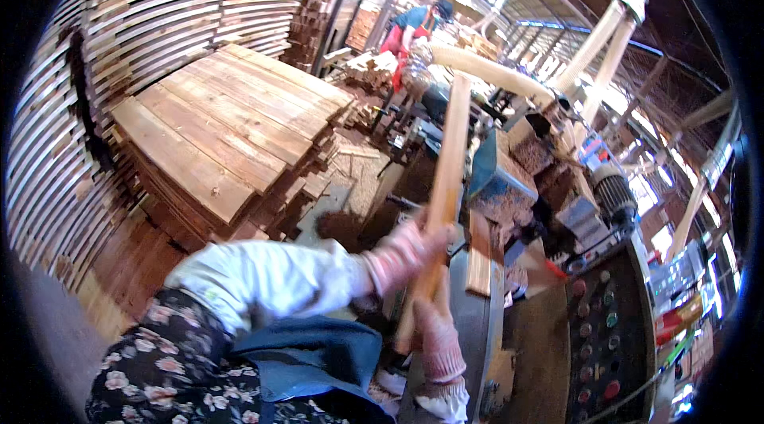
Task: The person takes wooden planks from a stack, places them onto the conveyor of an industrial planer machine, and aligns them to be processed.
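Note:
A long, narrow wooden plank (450,157) slants up and away in front of me, its far end raised toward the machine. My left hand (407,253), in a pink-and-white knit glove, is closed around its lower middle. Lower down, my gloved right hand (439,340) grips the plank near its close end; some of its fingers are hidden behind the wood. Just right of the plank, a shorter board (479,257) lies on the metal machine bed (468,327).
Wide boards (223,126) are stacked at left before tall piles of slats (159,18). A control panel (597,344) with buttons and a motor (614,192) stand at right. A dust hose (493,70) crosses behind; a co-worker (410,30) stands at the back.

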`<state>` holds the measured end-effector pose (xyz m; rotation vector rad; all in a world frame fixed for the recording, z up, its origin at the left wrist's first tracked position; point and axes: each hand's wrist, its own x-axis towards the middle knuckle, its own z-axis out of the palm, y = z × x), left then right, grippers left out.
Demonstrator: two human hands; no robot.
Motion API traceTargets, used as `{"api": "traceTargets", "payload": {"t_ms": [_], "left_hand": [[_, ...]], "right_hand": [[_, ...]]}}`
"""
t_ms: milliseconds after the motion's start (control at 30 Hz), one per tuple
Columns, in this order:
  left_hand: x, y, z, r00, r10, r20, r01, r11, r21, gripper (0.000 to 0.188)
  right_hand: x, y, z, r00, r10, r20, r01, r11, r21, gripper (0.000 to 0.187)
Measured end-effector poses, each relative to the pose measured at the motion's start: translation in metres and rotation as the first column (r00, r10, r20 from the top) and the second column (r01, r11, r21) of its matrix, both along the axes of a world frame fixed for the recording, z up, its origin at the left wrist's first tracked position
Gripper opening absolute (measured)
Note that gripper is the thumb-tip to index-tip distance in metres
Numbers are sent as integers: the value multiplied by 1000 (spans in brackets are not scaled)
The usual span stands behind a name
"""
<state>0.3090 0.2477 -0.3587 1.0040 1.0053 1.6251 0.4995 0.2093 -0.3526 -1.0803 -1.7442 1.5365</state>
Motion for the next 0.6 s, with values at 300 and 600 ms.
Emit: {"api": "traceTargets", "payload": {"t_ms": [300,600], "left_hand": [[-31,-99,1,787,149,-598,162,887,433,94],[-315,-274,-56,-5,998,-62,-941,16,338,77]], "right_hand": [[191,-176,-73,320,-650,690,189,757,626,98],[170,-61,-104,338,-894,296,261,391,883,107]]}}
